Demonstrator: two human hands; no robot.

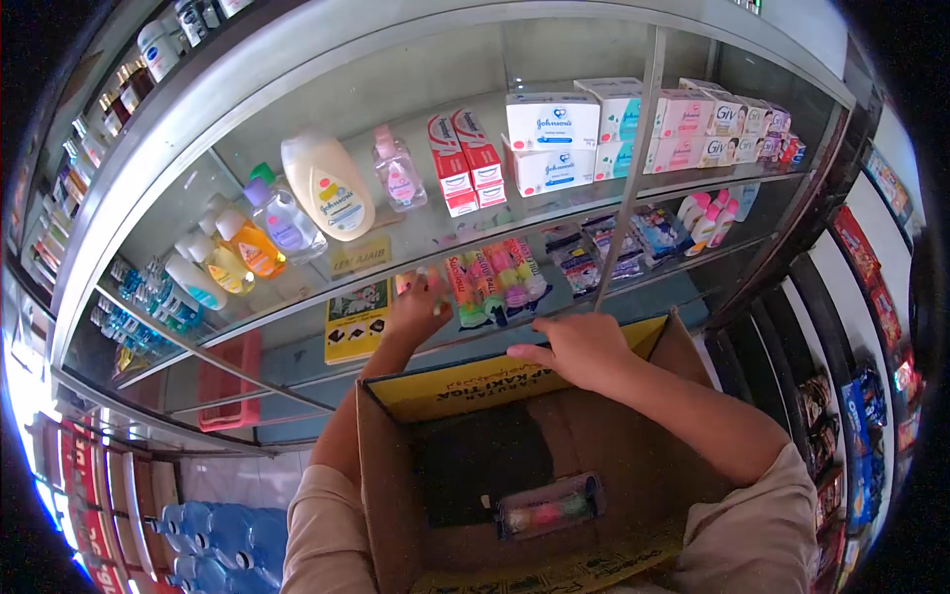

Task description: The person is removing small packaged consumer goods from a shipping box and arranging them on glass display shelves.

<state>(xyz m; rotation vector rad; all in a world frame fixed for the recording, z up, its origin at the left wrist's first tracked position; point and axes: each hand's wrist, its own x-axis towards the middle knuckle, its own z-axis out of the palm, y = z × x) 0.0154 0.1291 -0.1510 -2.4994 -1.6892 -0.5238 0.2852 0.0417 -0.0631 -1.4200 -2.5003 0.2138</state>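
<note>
My left hand (pixel 421 308) reaches into the lower shelf of a glass display case, its fingers around a packet of coloured balls (pixel 404 282); the hand is blurred and covers much of it. Right beside it lie several similar packets of coloured mothballs (pixel 486 286) in a row. Over the far rim of an open cardboard box (pixel 386 475), my right hand (pixel 582 349) has thumb and forefinger apart, with nothing seen between them. One more packet of coloured balls (pixel 549 512) lies on the bottom of the box.
Baby-care bottles (pixel 330 189), red toothpaste boxes (pixel 467 163) and stacked soap boxes (pixel 553 122) stand on the upper glass shelf. A yellow printed packet (pixel 356 323) and a pink basket (pixel 230 379) are on the lower level. A metal upright (pixel 631 163) divides the front. Blue plastic bottles (pixel 223 534) sit lower left.
</note>
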